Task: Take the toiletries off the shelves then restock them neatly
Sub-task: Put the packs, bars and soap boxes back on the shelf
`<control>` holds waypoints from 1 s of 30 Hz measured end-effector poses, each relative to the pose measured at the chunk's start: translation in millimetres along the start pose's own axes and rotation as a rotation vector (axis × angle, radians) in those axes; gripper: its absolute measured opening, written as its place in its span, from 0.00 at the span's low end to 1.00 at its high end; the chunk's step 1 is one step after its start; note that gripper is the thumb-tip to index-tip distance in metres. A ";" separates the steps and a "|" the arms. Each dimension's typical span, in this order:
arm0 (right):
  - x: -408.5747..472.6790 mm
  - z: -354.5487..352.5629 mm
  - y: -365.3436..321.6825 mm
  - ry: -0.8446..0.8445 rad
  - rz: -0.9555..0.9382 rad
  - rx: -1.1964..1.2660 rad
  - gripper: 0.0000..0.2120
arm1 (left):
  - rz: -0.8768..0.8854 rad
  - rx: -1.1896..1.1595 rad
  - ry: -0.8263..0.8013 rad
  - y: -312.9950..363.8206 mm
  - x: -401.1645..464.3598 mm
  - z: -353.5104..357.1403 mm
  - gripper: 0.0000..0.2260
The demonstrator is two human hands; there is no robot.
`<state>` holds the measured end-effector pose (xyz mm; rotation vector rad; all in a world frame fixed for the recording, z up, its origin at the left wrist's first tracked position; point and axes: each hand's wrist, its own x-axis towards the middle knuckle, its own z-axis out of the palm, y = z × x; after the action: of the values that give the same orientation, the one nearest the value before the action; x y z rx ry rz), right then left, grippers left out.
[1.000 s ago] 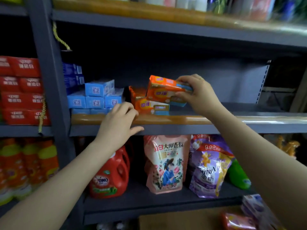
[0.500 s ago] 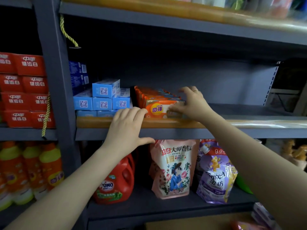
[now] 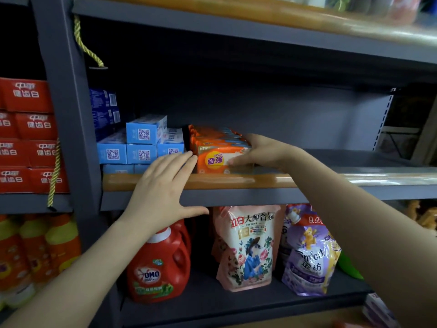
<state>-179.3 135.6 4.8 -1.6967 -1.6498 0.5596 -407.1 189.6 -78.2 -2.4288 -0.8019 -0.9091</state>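
Observation:
A row of orange soap packs (image 3: 214,159) stands on the middle shelf (image 3: 260,182), front pack facing me. My right hand (image 3: 260,151) grips the right end of that front pack, thumb on its face. My left hand (image 3: 163,192) lies flat on the shelf's front edge, fingers spread, fingertips touching the left side of the soap row, holding nothing. Light blue boxes (image 3: 142,143) are stacked just left of the soap.
Red toothpaste boxes (image 3: 28,136) fill the left bay. Below sit a red detergent jug (image 3: 160,266), a pink refill pouch (image 3: 246,247) and a purple pouch (image 3: 307,254). The middle shelf to the right of the soap is bare grey metal.
My right hand brought an orange soap pack down from the air and set it at the front of the row. My left hand slid right along the edge to touch the row.

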 end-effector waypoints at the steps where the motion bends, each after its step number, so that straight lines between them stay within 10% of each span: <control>1: 4.2 3.6 -0.7 0.001 -0.001 -0.012 0.26 | 0.003 -0.001 0.010 0.7 0.3 0.7 0.45; 9: 14.1 0.4 -3.7 0.089 0.147 0.143 0.51 | 0.002 0.005 0.002 3.1 -0.4 0.5 0.44; 15: 25.8 0.9 -2.6 0.240 0.346 0.395 0.09 | -0.028 -0.043 -0.013 3.0 4.6 -11.1 0.44; 21: 32.4 -9.7 8.7 0.184 0.324 0.575 0.10 | -0.098 0.051 0.122 0.3 41.0 -27.8 0.25; 30: 57.1 -14.3 10.6 0.056 0.329 0.637 0.11 | -0.153 0.216 -0.297 1.5 87.4 -34.3 0.30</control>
<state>-156.1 189.7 15.8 -1.4735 -0.9946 1.0545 -367.5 201.2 6.1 -2.3634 -1.1410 -0.4860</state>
